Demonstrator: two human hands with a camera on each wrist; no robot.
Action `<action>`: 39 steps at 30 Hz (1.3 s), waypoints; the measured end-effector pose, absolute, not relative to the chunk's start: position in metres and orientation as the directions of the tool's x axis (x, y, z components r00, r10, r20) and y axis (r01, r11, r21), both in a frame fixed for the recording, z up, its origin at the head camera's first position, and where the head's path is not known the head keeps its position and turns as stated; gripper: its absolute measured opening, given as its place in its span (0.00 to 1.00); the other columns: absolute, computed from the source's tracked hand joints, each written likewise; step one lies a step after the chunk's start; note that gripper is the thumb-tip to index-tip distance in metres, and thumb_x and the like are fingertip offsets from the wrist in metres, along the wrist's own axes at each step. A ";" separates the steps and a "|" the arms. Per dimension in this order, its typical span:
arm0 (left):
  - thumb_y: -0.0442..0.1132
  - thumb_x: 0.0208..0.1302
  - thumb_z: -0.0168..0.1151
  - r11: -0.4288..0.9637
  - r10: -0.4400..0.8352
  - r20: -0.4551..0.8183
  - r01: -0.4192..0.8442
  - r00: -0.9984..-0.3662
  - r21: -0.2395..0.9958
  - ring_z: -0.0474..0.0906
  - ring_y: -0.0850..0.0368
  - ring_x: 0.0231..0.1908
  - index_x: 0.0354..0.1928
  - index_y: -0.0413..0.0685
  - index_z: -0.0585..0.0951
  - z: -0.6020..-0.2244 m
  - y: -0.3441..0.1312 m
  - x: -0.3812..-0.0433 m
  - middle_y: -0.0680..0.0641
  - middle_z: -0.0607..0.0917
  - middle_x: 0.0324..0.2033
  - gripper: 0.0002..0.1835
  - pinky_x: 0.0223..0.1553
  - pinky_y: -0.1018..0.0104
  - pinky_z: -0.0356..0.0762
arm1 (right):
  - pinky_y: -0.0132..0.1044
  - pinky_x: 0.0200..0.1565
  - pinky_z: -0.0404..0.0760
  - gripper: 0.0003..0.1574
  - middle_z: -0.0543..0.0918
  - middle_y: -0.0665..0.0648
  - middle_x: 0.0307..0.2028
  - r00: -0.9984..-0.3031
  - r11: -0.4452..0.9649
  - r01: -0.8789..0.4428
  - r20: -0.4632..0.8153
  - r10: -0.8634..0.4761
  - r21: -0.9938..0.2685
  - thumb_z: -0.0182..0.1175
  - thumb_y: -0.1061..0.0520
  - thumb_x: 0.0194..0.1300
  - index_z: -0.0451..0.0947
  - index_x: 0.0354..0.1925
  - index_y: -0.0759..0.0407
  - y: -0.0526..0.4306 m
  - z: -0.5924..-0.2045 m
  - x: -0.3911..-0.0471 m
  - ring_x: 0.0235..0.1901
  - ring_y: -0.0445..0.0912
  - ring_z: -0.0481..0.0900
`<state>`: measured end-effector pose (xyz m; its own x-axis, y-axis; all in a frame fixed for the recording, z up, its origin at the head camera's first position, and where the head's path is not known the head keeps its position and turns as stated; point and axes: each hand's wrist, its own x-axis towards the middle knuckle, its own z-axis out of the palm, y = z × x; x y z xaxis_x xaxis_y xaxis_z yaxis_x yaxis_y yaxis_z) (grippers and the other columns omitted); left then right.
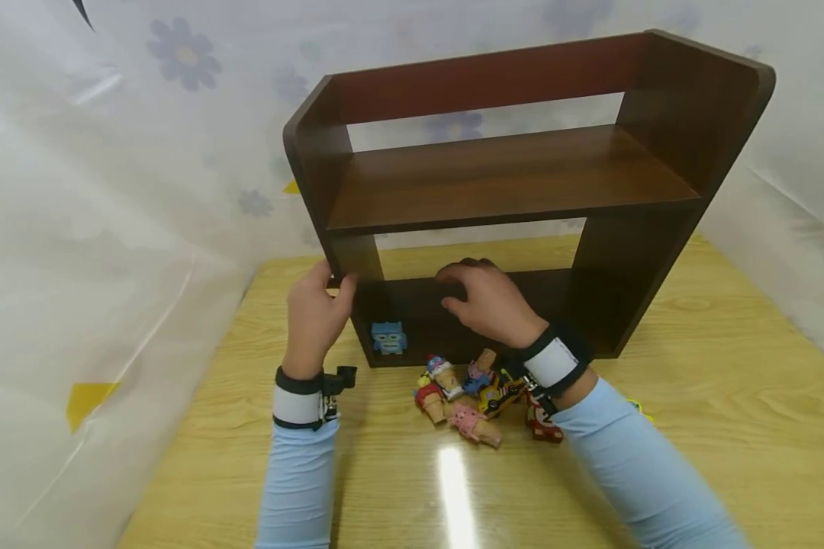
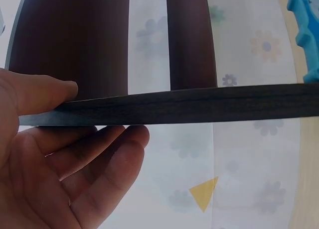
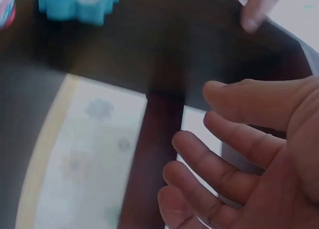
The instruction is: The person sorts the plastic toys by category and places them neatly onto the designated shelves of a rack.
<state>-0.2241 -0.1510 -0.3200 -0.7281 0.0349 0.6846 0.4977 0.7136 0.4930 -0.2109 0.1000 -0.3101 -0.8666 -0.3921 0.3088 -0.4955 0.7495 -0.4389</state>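
Note:
A dark brown wooden shelf with two tiers stands on the table. My left hand pinches the front edge of its left side panel, thumb on the inner face and fingers on the outer. Before the lower tier, my right hand is held with nothing in its grasp, its fingers apart and slightly bent in the right wrist view. Inside the lower left corner sits a blue owl figure. In front of the shelf lie ice cream cone toys and a yellow toy truck.
A red toy lies partly under the right forearm. The wood-patterned table reaches out on both sides of the shelf. Behind and to the left hangs a pale flowered sheet.

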 end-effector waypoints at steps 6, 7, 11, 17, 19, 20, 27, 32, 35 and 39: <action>0.40 0.62 0.60 0.715 0.020 0.680 0.486 -0.733 0.503 0.84 0.47 0.32 0.37 0.43 0.83 -0.319 -0.158 -0.225 0.40 0.87 0.34 0.08 0.32 0.51 0.83 | 0.56 0.55 0.74 0.23 0.81 0.63 0.54 -0.896 0.786 -0.440 0.270 -0.352 -0.434 0.60 0.55 0.64 0.75 0.56 0.60 0.135 -0.308 -0.202 0.54 0.57 0.76; 0.40 0.62 0.60 0.714 0.019 0.682 0.487 -0.731 0.503 0.84 0.47 0.32 0.37 0.43 0.83 -0.319 -0.159 -0.225 0.40 0.87 0.34 0.08 0.32 0.51 0.83 | 0.56 0.55 0.74 0.23 0.81 0.63 0.54 -0.899 0.790 -0.435 0.260 -0.353 -0.433 0.60 0.56 0.64 0.75 0.56 0.61 0.140 -0.310 -0.200 0.53 0.58 0.76; 0.40 0.62 0.60 0.702 0.019 0.689 0.500 -0.725 0.507 0.84 0.46 0.32 0.37 0.42 0.83 -0.319 -0.160 -0.226 0.40 0.87 0.34 0.08 0.33 0.50 0.83 | 0.55 0.51 0.77 0.22 0.82 0.64 0.51 -0.897 0.800 -0.439 0.236 -0.372 -0.408 0.61 0.57 0.63 0.76 0.55 0.63 0.157 -0.322 -0.191 0.51 0.58 0.78; 0.40 0.62 0.60 0.704 0.020 0.695 0.503 -0.719 0.501 0.84 0.46 0.32 0.36 0.42 0.83 -0.320 -0.159 -0.227 0.40 0.87 0.33 0.08 0.33 0.50 0.83 | 0.40 0.31 0.79 0.16 0.84 0.55 0.34 -0.912 0.850 -0.411 0.154 -0.381 -0.330 0.62 0.57 0.61 0.80 0.47 0.60 0.177 -0.348 -0.164 0.33 0.47 0.79; 0.40 0.62 0.60 0.710 0.021 0.694 0.500 -0.719 0.496 0.84 0.46 0.32 0.36 0.42 0.83 -0.320 -0.159 -0.226 0.40 0.87 0.33 0.08 0.33 0.50 0.83 | 0.39 0.28 0.77 0.14 0.83 0.54 0.32 -0.911 0.863 -0.413 0.119 -0.395 -0.291 0.64 0.57 0.59 0.81 0.44 0.59 0.181 -0.357 -0.153 0.31 0.46 0.78; 0.39 0.62 0.60 0.710 0.024 0.694 0.501 -0.720 0.495 0.84 0.46 0.32 0.36 0.42 0.83 -0.320 -0.158 -0.226 0.40 0.87 0.33 0.08 0.33 0.50 0.83 | 0.39 0.28 0.77 0.14 0.83 0.54 0.32 -0.911 0.869 -0.412 0.096 -0.401 -0.276 0.64 0.56 0.58 0.81 0.44 0.58 0.183 -0.362 -0.147 0.31 0.47 0.78; 0.38 0.62 0.60 0.714 0.036 0.682 0.496 -0.731 0.495 0.83 0.46 0.33 0.37 0.43 0.83 -0.321 -0.157 -0.225 0.40 0.87 0.34 0.07 0.34 0.50 0.83 | 0.52 0.42 0.80 0.24 0.83 0.58 0.40 -0.901 0.894 -0.433 0.024 -0.433 -0.113 0.69 0.48 0.49 0.81 0.45 0.56 0.187 -0.391 -0.125 0.42 0.57 0.79; 0.39 0.62 0.60 0.704 0.039 0.684 0.505 -0.729 0.499 0.83 0.46 0.33 0.38 0.42 0.83 -0.322 -0.158 -0.225 0.40 0.87 0.34 0.08 0.35 0.50 0.83 | 0.52 0.38 0.80 0.29 0.82 0.59 0.41 -0.908 0.904 -0.420 0.023 -0.419 -0.083 0.69 0.48 0.47 0.80 0.49 0.56 0.184 -0.397 -0.122 0.41 0.55 0.78; 0.39 0.62 0.60 0.697 0.042 0.683 0.511 -0.729 0.503 0.83 0.46 0.33 0.38 0.41 0.82 -0.323 -0.158 -0.224 0.40 0.87 0.34 0.08 0.35 0.50 0.83 | 0.51 0.34 0.80 0.31 0.82 0.59 0.42 -0.904 0.901 -0.423 -0.032 -0.427 -0.097 0.67 0.48 0.49 0.78 0.51 0.58 0.183 -0.397 -0.121 0.38 0.55 0.79; 0.38 0.62 0.60 0.689 0.041 0.677 0.511 -0.735 0.513 0.83 0.47 0.33 0.38 0.41 0.83 -0.324 -0.158 -0.224 0.40 0.87 0.34 0.08 0.35 0.50 0.83 | 0.51 0.34 0.80 0.39 0.82 0.60 0.44 -0.892 0.893 -0.431 -0.093 -0.443 -0.126 0.68 0.43 0.48 0.76 0.55 0.62 0.186 -0.398 -0.120 0.40 0.55 0.80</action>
<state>-0.2240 -0.1580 -0.3242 -0.7350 0.0415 0.6767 0.5114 0.6892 0.5133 -0.1200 0.1861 -0.3978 -0.8915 -0.4434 -0.0925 -0.4313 0.8934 -0.1257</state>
